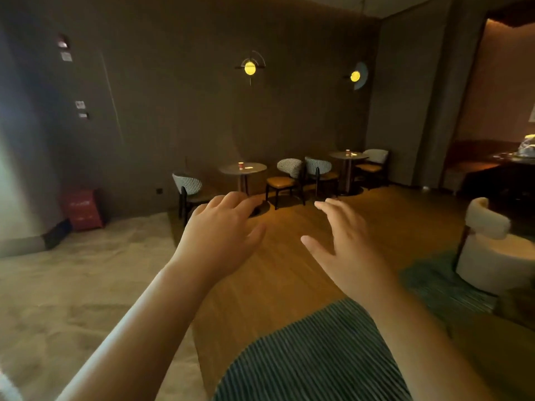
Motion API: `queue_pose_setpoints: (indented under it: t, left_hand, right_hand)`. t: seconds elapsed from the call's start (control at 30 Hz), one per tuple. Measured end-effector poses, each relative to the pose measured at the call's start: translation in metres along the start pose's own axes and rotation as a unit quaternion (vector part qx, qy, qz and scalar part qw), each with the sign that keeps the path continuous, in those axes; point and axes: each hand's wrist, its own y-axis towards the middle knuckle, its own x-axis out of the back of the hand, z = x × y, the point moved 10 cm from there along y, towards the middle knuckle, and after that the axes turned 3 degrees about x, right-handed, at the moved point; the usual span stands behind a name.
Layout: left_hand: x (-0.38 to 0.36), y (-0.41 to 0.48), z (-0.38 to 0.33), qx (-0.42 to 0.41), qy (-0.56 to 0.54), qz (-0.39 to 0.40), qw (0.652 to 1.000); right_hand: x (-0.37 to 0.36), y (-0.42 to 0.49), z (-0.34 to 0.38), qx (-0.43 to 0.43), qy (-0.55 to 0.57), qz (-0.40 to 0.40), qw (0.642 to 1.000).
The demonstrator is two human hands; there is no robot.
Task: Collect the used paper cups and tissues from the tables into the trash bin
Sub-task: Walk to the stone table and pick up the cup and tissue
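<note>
There is just one camera, worn on the person's head. It looks forward and a bit down across the room. The left hand (pixel 220 227) and right hand (pixel 344 241) are near. The left table (pixel 228 169) and right table (pixel 337 156) stand far off by the back wall.

A dark brown wall (pixel 188 111) runs across the back of the dim room, lit by two round yellow lamps, the left lamp (pixel 249 68) and the right lamp (pixel 355 76). Below them stand two small round tables, the left table (pixel 225 170) and the right table (pixel 335 155), each flanked by chairs (pixel 289 169) with striped or pale backs. The wooden floor (pixel 289 270) glows warm in the middle, and a pale floor (pixel 72 285) lies to the left. A red box-like thing (pixel 82 209), too dim to identify, sits against the wall. At the right a cream armchair (pixel 489 227) stands by a teal rug (pixel 434 282).
</note>
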Motion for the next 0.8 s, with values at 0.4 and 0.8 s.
queue_pose_setpoints:
  t: [0.4, 0.8]
  left_hand:
    - [-0.179, 0.247, 0.076, 0.030, 0.009, 0.032, 0.999]
    - [-0.294, 0.446, 0.148, 0.017, -0.019, -0.021, 0.999]
  right_hand:
    - [-0.109, 0.242, -0.129, -0.016, 0.005, 0.020, 1.000]
    - [-0.250, 0.473, -0.223, -0.042, -0.019, 0.090, 0.995]
